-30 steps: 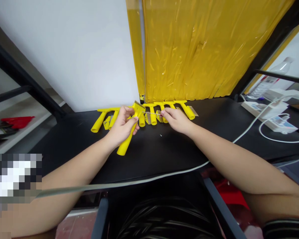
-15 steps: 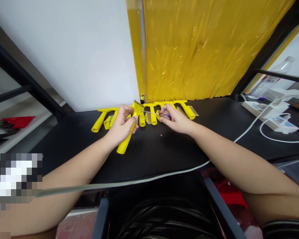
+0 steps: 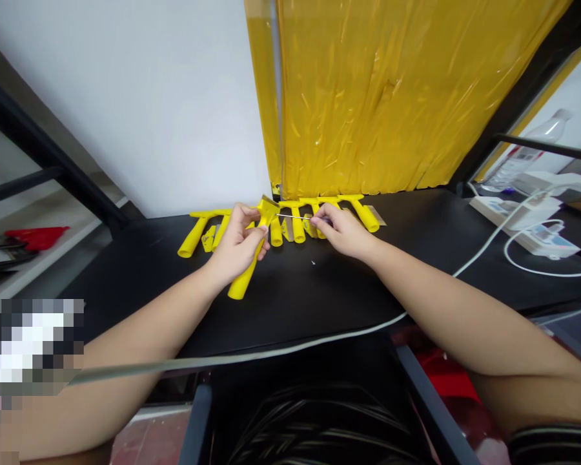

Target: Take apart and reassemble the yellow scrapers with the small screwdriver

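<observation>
My left hand (image 3: 242, 244) is closed around a yellow scraper (image 3: 244, 279), its head with a metal blade tilted up and its hollow handle pointing down toward me. In my right hand (image 3: 341, 229) is a screwdriver (image 3: 295, 217), its shaft running left to the scraper's head. The fingers mostly cover the screwdriver's handle. Whether the tip sits in a screw is too small to tell. Behind both hands lies a row of more yellow scrapers (image 3: 192, 237), several with metal blades beside them. A tiny light-coloured piece (image 3: 313, 263) rests on the black table below my right hand.
A white cable (image 3: 281, 352) runs along the front edge of the black table (image 3: 368, 290). At right are a white power strip (image 3: 545, 239) and a clear bottle (image 3: 527, 152). Behind the row stand a white panel (image 3: 174, 110) and a yellow-wrapped surface (image 3: 368, 97).
The fingers of my right hand have shifted on the screwdriver and now cover more of its handle. My left hand and the scraper have barely moved.
</observation>
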`<state>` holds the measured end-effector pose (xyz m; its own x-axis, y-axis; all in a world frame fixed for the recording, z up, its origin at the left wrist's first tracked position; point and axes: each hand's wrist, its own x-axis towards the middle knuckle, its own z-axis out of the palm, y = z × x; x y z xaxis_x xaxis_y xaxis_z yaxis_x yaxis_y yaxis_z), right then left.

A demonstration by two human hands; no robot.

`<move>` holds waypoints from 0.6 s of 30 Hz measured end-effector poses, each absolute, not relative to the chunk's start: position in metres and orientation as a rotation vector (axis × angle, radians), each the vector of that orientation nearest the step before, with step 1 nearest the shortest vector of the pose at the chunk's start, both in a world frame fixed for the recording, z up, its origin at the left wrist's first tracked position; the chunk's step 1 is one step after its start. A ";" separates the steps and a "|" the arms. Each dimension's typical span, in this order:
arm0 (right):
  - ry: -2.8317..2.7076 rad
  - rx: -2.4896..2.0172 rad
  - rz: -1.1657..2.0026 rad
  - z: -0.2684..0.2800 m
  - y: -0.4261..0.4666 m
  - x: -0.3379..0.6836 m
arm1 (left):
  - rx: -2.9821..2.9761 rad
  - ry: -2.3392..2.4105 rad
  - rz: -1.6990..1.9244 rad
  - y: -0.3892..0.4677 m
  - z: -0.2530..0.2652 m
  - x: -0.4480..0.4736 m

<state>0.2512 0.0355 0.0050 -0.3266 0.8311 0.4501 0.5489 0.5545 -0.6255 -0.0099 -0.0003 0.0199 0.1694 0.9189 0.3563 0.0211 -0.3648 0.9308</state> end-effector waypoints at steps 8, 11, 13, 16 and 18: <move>-2.026 -1.095 0.554 0.004 0.033 0.249 | 1.615 0.890 1.323 0.001 0.017 -0.010; -2.011 -1.114 0.465 0.004 0.029 0.247 | 1.626 0.872 1.326 0.002 0.018 -0.011; -1.999 -1.127 0.416 0.007 0.027 0.245 | 1.638 0.861 1.326 0.002 0.018 -0.011; -2.000 -1.137 0.445 0.011 0.026 0.243 | 1.654 0.846 1.310 0.002 0.018 -0.011; -1.989 -1.125 0.532 0.012 0.026 0.242 | 1.662 0.828 1.301 0.002 0.018 -0.012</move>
